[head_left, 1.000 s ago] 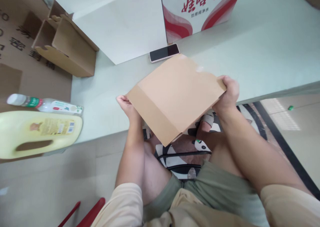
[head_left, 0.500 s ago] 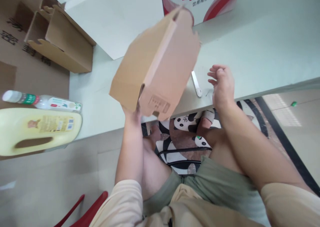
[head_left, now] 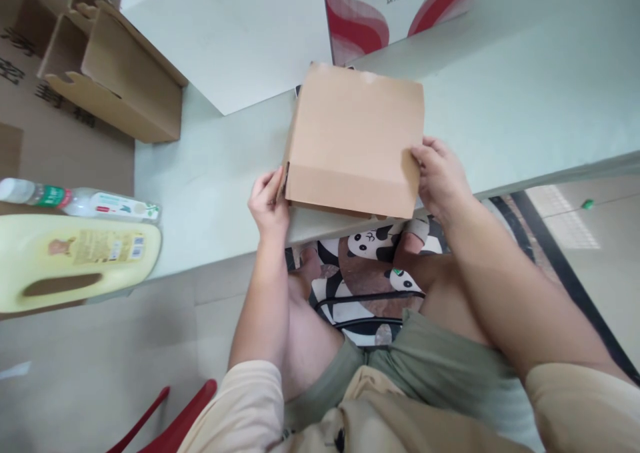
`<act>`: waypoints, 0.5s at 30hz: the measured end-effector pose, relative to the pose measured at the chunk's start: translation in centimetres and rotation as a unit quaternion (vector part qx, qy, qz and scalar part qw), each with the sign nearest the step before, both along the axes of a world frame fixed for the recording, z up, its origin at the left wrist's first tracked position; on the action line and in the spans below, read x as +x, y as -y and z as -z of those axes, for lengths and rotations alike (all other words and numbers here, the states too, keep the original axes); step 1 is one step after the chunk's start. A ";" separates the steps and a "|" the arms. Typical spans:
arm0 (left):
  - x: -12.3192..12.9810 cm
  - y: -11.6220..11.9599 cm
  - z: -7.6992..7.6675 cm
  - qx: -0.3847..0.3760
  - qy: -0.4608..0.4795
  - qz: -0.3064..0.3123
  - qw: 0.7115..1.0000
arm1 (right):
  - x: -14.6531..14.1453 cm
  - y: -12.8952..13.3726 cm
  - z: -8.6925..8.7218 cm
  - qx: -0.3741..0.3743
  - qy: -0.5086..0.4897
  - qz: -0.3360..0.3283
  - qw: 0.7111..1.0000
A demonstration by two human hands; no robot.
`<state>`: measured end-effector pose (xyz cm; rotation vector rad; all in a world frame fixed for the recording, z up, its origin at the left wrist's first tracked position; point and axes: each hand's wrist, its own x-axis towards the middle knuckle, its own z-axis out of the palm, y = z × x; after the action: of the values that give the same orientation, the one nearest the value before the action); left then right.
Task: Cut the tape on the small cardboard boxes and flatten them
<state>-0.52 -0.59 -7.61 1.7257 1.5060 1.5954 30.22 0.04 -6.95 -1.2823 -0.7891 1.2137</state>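
A brown cardboard box [head_left: 357,130] is held low over the near part of the pale table [head_left: 215,166], one broad plain face turned up towards me. On its left edge, near the front corner, my left hand [head_left: 270,200] is closed with the fingers on the cardboard. Across from it, my right hand [head_left: 440,176] pinches the right edge, thumb on the upper face and the other fingers mostly out of sight. The box's underside and its far edge are hidden from view.
Behind stand a white box [head_left: 225,33] and a red-and-white printed carton [head_left: 400,10]. At left are brown cardboard organisers [head_left: 133,83], a plastic bottle [head_left: 83,201] and a yellow jug [head_left: 113,253]. A red chair [head_left: 193,416] shows below, left of my legs.
The box has turned from a tilted, upright pose to a flatter one and come lower. My right hand, empty before, now grips its right edge. The box now covers the slim white tool.
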 end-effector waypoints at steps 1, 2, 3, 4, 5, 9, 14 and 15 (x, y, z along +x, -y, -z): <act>-0.1 0.0 0.1 -0.007 -0.014 0.005 1.000 | 0.0 0.0 0.0 -0.003 0.003 0.000 1.000; -0.1 0.1 0.1 -0.012 -0.024 0.010 1.000 | 0.0 0.0 0.0 -0.006 0.004 -0.005 1.000; 0.0 0.1 0.2 -0.013 -0.028 0.013 0.999 | 0.0 0.0 0.0 -0.010 0.004 -0.015 1.000; 0.1 0.0 0.3 -0.013 -0.025 0.015 0.999 | -0.1 0.1 0.0 -0.014 0.003 -0.026 1.000; 0.3 0.0 0.4 -0.013 -0.013 0.016 1.000 | -0.2 0.1 -0.1 -0.016 0.002 -0.037 0.999; 1.1 -0.7 0.7 -0.060 0.180 0.010 0.982 | -0.3 0.0 0.1 0.007 0.006 -0.055 0.998; 0.2 -1.3 0.1 -0.164 0.400 0.026 0.902 | 0.2 -0.4 0.4 0.082 0.094 0.025 0.992; -0.1 -1.3 -0.1 -0.187 0.409 0.046 0.892 | 0.4 -0.5 0.4 0.095 0.105 0.050 0.989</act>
<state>-0.65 0.71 -7.50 0.7334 1.1533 1.5482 30.58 0.58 -7.34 -1.2888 -0.9576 0.9108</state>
